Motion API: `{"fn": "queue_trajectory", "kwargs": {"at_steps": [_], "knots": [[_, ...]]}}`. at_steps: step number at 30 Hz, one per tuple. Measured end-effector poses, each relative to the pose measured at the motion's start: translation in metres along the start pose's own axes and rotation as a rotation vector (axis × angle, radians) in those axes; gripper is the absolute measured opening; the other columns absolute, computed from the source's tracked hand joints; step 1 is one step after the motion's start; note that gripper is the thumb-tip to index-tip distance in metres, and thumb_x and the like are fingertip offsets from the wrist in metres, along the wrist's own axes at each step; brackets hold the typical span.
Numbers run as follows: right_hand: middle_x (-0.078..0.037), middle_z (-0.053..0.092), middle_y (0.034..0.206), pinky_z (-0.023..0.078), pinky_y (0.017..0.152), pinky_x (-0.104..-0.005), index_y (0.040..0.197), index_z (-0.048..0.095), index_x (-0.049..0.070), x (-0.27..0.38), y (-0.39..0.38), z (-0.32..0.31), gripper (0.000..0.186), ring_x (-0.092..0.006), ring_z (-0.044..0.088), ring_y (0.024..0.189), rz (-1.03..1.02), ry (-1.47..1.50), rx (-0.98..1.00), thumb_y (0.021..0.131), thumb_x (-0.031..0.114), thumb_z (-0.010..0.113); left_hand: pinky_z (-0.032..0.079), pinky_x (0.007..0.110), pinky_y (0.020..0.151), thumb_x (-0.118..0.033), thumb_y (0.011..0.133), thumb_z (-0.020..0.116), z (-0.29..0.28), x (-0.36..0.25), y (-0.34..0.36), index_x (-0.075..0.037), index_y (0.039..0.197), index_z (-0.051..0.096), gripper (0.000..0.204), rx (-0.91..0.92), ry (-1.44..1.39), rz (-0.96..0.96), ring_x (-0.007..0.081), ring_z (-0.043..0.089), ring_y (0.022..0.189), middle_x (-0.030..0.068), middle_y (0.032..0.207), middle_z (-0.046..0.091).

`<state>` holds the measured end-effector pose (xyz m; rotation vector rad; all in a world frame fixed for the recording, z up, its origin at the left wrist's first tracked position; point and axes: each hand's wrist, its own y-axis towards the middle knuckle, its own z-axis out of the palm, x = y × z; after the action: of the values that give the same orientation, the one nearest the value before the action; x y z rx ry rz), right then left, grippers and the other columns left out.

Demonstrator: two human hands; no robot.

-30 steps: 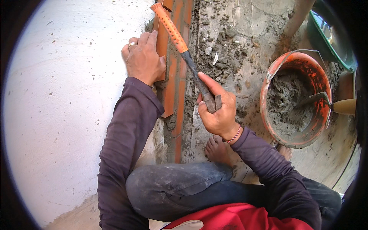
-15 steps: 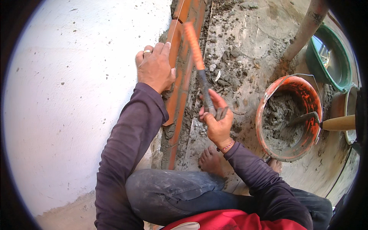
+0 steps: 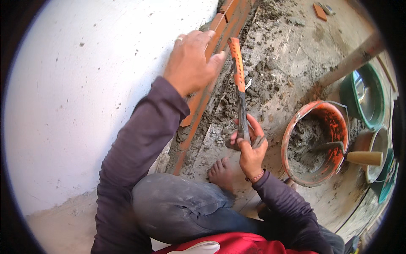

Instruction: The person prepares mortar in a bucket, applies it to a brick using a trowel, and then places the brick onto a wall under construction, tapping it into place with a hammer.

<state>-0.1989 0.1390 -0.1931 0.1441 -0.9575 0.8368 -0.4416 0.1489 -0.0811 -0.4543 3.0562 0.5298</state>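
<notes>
My right hand (image 3: 253,155) is closed around the head end of a hammer (image 3: 239,70), whose orange and black handle points up and away from me. Over the row of orange bricks (image 3: 193,109) along the white wall, my left hand (image 3: 190,61) is slightly blurred, its thumb spread from the fingers. It covers part of the top brick; whether it touches cannot be told. Grey mortar (image 3: 185,134) shows beside the bricks.
An orange bucket (image 3: 289,148) of mortar stands to the right with a wooden-handled trowel (image 3: 364,158) in it. Beyond are a green basin (image 3: 377,120) and a slanting pole (image 3: 353,63). Mortar crumbs (image 3: 264,76) litter the floor; a loose brick piece (image 3: 320,12) lies far off.
My left hand has come up from the brick, its thumb now spread. The hammer has swung more upright in my right hand. The whole view has shifted a little.
</notes>
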Motion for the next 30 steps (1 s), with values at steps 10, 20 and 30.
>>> {"fn": "queue_trajectory", "kwargs": {"at_steps": [10,20,30], "knots": [[-0.021,0.059,0.121,0.054,0.067,-0.0301,0.138,0.041,-0.009,0.111,-0.008,-0.023,0.069,-0.0174,0.062,0.079,0.134,-0.419,0.110,0.069,-0.005,0.044,0.035,0.028,0.097,-0.015,0.097,0.051,0.061,-0.075,-0.085,0.000,0.150,0.022,0.062,-0.094,-1.888,-0.944,0.0104,0.044,0.116,0.0077,0.144,0.038],[-0.027,0.059,0.118,0.052,0.067,-0.0330,0.137,0.043,-0.008,0.163,0.028,-0.028,0.072,-0.0210,0.061,0.075,0.183,-0.480,0.169,0.066,0.004,0.045,0.037,0.028,0.095,-0.007,0.094,0.051,0.088,-0.055,-0.046,-0.001,0.153,0.015,0.070,-0.432,-1.919,-0.913,0.0114,0.043,0.108,0.0081,0.153,0.029],[-0.029,0.060,0.117,0.051,0.068,-0.0329,0.136,0.044,-0.010,0.164,0.049,-0.021,0.073,-0.0214,0.061,0.074,0.215,-0.572,0.216,0.065,0.007,0.047,0.035,0.033,0.102,-0.009,0.091,0.054,0.111,-0.050,-0.049,-0.003,0.151,0.023,0.068,-0.482,-1.880,-0.883,0.0187,0.039,0.114,0.0107,0.150,0.032]]}}
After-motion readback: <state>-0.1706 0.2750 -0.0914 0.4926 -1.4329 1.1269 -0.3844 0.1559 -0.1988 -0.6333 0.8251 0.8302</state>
